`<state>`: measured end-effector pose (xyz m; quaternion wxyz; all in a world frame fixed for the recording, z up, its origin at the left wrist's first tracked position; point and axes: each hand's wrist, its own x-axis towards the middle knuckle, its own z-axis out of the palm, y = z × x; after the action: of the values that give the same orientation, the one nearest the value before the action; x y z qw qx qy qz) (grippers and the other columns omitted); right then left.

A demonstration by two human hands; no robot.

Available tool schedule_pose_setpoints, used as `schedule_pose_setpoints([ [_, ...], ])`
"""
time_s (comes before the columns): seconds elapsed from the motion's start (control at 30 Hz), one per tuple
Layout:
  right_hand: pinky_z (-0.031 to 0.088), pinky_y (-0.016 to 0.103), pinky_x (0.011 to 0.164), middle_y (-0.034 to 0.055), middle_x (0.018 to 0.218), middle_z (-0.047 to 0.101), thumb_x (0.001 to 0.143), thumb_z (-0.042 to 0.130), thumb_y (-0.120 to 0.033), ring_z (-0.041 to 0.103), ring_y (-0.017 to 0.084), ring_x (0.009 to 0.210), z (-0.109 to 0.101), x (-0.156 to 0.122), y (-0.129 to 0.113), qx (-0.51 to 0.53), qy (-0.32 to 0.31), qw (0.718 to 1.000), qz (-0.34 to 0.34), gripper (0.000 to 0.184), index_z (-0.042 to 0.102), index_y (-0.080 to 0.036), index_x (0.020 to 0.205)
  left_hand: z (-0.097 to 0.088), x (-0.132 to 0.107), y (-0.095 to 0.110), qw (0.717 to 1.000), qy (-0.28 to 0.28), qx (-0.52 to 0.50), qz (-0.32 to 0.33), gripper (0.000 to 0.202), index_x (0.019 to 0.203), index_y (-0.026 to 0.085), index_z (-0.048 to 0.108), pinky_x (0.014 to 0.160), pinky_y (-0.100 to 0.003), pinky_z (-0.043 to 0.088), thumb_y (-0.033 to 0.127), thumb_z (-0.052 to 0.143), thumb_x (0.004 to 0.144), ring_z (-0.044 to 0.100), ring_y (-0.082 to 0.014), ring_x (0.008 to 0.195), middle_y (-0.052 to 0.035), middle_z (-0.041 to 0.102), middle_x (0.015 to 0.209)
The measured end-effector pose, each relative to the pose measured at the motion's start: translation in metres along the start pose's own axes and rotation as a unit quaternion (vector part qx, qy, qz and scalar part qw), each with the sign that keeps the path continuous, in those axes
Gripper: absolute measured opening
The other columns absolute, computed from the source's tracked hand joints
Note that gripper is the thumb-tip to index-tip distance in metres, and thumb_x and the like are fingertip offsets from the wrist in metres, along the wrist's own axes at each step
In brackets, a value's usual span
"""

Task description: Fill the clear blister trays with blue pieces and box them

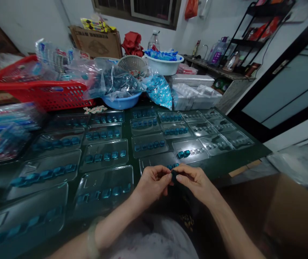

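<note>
Blocks [106,156] lie in trays [107,146] on the worktop [224,169]; behind the trays, a basket [66,95] sits left, a bowl [121,101] middle, packs [191,96] right.

both bare forearms, left [116,221] and right [229,219], slant inward toward the near edge of the desk [220,168], where the hands meet. the left hand [154,181] curls, thumb beside its bent forefinger, other fingers folded under. the right hand [195,180] faces it, thumb and forefinger pinched, palm turned inward. the two sets of fingertips sit close together.
</note>
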<state>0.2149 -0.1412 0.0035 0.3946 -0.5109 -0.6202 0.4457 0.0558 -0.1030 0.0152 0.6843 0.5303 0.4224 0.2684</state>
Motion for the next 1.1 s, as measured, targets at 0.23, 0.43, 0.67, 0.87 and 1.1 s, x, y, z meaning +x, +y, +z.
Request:
schedule_pose_setpoints([
  [0.23, 0.045, 0.027, 0.067, 0.0016, 0.085, 0.058, 0.072, 0.057, -0.020, 0.053, 0.012, 0.071, 0.010, -0.007, 0.001, -0.033, 0.114, 0.992, -0.053, 0.027, 0.057, -0.021, 0.099, 0.000, 0.003, -0.003, 0.992, -0.041, -0.113, -0.036, 0.016, 0.069, 0.013, 0.053, 0.030, -0.015, 0.018, 0.029, 0.052, 0.072, 0.041, -0.0043, 0.036, 0.0010, 0.051, 0.054],
  [0.43, 0.046, 0.025, 0.064, 0.0019, 0.081, 0.058, 0.073, 0.057, -0.020, 0.054, 0.013, 0.071, 0.009, -0.014, 0.002, 0.006, 0.137, 0.989, -0.057, 0.018, 0.061, -0.020, 0.091, 0.006, 0.004, -0.008, 0.988, -0.076, -0.131, -0.027, 0.021, 0.069, 0.013, 0.052, 0.030, -0.015, 0.017, 0.033, 0.057, 0.069, 0.039, -0.0040, 0.036, 0.0017, 0.049, 0.053],
  [0.67, 0.047, 0.026, 0.064, 0.0032, 0.084, 0.059, 0.074, 0.056, -0.021, 0.055, 0.013, 0.074, 0.008, -0.023, 0.003, 0.049, 0.135, 0.989, -0.020, 0.017, 0.063, -0.020, 0.090, 0.012, 0.009, -0.010, 0.998, -0.057, -0.033, -0.010, 0.018, 0.068, 0.012, 0.057, 0.031, -0.014, 0.021, 0.030, 0.058, 0.068, 0.039, -0.0036, 0.035, 0.0020, 0.049, 0.049],
  [0.87, 0.046, 0.024, 0.059, 0.0013, 0.076, 0.059, 0.074, 0.056, -0.026, 0.056, 0.012, 0.067, -0.007, -0.026, 0.008, 0.006, 0.106, 0.994, 0.021, 0.015, 0.064, -0.020, 0.086, 0.014, 0.015, -0.012, 0.985, -0.141, -0.048, -0.084, 0.025, 0.066, 0.012, 0.056, 0.029, -0.015, 0.016, 0.036, 0.054, 0.070, 0.038, -0.0042, 0.033, 0.0002, 0.050, 0.050],
  [1.1, 0.044, 0.029, 0.062, 0.0059, 0.078, 0.062, 0.077, 0.049, -0.034, 0.056, 0.016, 0.067, -0.073, 0.015, 0.059, -0.314, 0.284, 0.906, -0.022, 0.025, 0.063, -0.016, 0.088, 0.007, 0.011, -0.003, 0.963, -0.146, -0.208, -0.091, 0.020, 0.076, 0.012, 0.058, 0.032, -0.016, 0.019, 0.030, 0.050, 0.073, 0.043, -0.0057, 0.042, -0.0020, 0.051, 0.064],
])
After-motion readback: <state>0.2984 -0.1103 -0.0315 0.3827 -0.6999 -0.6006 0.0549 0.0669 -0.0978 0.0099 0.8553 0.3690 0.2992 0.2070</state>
